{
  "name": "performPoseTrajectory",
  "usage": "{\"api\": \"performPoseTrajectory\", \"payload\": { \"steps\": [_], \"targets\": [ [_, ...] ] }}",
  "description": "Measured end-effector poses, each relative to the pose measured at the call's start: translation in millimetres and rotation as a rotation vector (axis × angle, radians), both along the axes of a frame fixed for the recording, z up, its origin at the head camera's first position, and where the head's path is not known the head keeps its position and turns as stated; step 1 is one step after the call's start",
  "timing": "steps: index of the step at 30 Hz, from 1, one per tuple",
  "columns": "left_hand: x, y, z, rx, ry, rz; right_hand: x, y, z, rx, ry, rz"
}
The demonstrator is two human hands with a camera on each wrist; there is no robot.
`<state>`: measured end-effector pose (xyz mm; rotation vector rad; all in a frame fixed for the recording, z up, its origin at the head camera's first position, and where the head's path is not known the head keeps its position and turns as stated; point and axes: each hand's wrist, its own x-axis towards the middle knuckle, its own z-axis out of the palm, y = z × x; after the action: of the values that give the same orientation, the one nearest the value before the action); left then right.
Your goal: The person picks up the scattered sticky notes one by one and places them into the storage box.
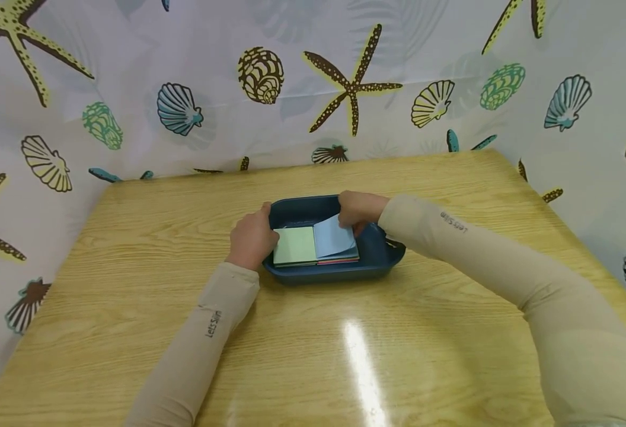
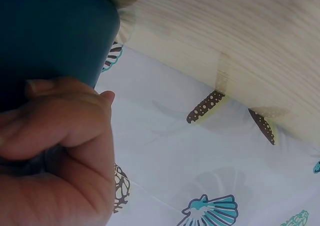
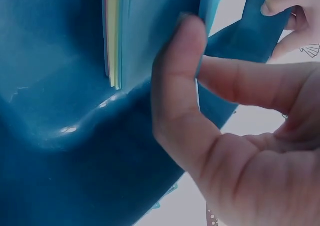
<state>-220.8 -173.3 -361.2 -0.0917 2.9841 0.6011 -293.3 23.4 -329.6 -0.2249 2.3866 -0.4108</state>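
A dark blue plastic basket (image 1: 326, 276) rests on the wooden table. Inside it, a light green note pad (image 1: 294, 245) lies at the left beside a stack of colored notes topped with blue. My left hand (image 1: 252, 240) grips the basket's left rim, fingers curled over the wall. Between thumb and finger, my right hand (image 1: 360, 209) pinches the far right corner of a light blue sheet (image 1: 334, 238), which tilts up from its stack. In the right wrist view, yellow and pink edges (image 3: 113, 36) show in the stack.
The wooden table (image 1: 158, 237) surrounds the basket on every side. Behind and beside it hangs a white cloth (image 1: 211, 35) printed with shells and starfish. A handle slot (image 1: 395, 244) shows at the basket's right end, close under the right sleeve (image 1: 441, 228).
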Motion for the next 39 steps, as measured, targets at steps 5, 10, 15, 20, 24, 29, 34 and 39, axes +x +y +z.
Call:
{"api": "performPoseTrajectory", "payload": {
  "steps": [5,10,15,20,24,29,34,39],
  "targets": [
    [1.2,2.9,0.2,-0.005,0.010,-0.002,-0.4,-1,-3.7,0.056,0.025,0.076],
    [2.1,6.1,-0.1,-0.017,-0.001,-0.004,3.3,-3,-10.1,0.152,0.049,0.159],
    [2.6,8.6,-1.1,-0.019,0.021,-0.008,12.7,-1,-6.1,0.170,0.109,0.243],
    [2.3,8.8,-0.4,-0.018,0.035,-0.011,16.8,2,-2.3,0.169,0.184,0.285],
    [2.8,8.5,0.6,-0.018,0.021,-0.005,17.9,4,-3.2,0.166,0.264,0.299],
    [5.7,9.7,-0.7,-0.024,-0.008,0.003,32.4,16,15.6,0.054,0.384,0.272],
    [6.5,8.6,-5.4,-0.029,0.041,0.008,60.0,52,34.1,-0.044,0.594,0.148],
    [2.1,1.8,-5.7,-0.051,0.089,0.017,78.8,85,13.7,-0.012,0.680,0.027]
  ]
}}
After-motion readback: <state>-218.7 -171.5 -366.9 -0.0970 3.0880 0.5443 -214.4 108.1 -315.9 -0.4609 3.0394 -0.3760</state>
